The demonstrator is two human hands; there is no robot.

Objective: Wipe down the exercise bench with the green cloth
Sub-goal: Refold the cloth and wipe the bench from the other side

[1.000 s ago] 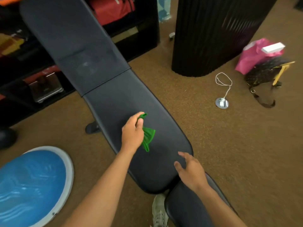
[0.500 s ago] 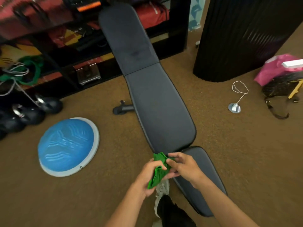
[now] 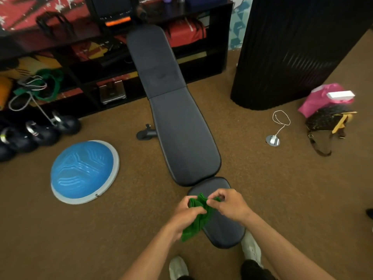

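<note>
The black padded exercise bench [image 3: 181,134] stretches away from me on the carpet, its short seat pad [image 3: 224,227] nearest my feet. I hold the green cloth [image 3: 196,219] bunched in the air over the near end of the seat pad. My left hand [image 3: 185,215] grips its lower part and my right hand [image 3: 228,205] pinches its top edge. Both hands are above the bench, and I cannot tell that the cloth touches the pad.
A blue half-ball trainer [image 3: 83,170] sits left of the bench, with kettlebells [image 3: 40,132] beyond it. A dark shelf unit [image 3: 101,57] lines the back. At right stand a black ribbed column [image 3: 292,51], a small cabled disc [image 3: 272,140], and bags [image 3: 329,112].
A second ago my left hand alone held the cloth on the bench's middle pad. I have stepped back, and both hands now hold the cloth over the seat pad.
</note>
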